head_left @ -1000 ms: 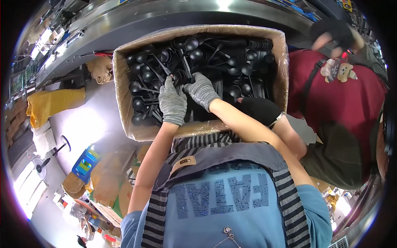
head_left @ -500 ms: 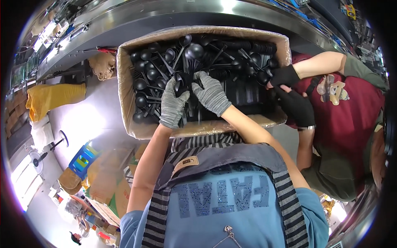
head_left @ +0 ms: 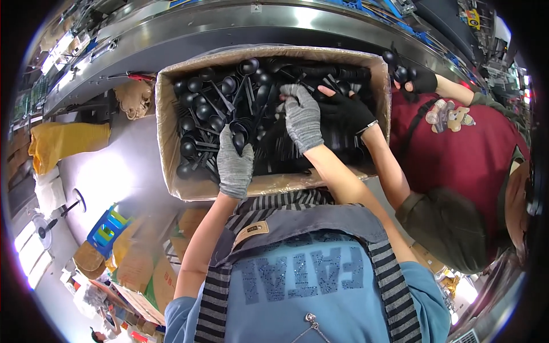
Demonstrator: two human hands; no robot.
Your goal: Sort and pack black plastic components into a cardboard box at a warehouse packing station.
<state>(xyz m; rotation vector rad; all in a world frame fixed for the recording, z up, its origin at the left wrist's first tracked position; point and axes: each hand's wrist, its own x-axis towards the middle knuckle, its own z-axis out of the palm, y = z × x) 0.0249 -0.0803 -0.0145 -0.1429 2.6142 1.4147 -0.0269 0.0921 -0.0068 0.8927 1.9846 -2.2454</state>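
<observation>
Fingers (head_left: 225, 140) and thumb of the left hand (head_left: 235, 168), in a grey knit glove, pinch a small stack of black spoons (head_left: 238, 142) between them, left of the middle of the box (head_left: 274, 187) and toward its front edge. The right hand (head_left: 304, 120), gloved the same way, reaches over the middle of the box with its fingers bent and its thumb near them; whether they grip anything, I cannot tell. Loose spoons (head_left: 201, 111) with round bowls lie tangled along the left edge, their handles pointing several ways. Packed dark handles (head_left: 309, 151) fill the part near the front edge, right of the left hand.

Just beside the right hand, a co-worker's black-gloved hand (head_left: 349, 111) reaches into the right half. The co-worker's other hand (head_left: 422, 82) holds more spoons (head_left: 402, 73) by the far right corner.

A metal counter (head_left: 343, 28) runs behind the far edge. Beyond the left edge are a red-handled tool (head_left: 140, 76) and a yellow sack (head_left: 71, 140).
</observation>
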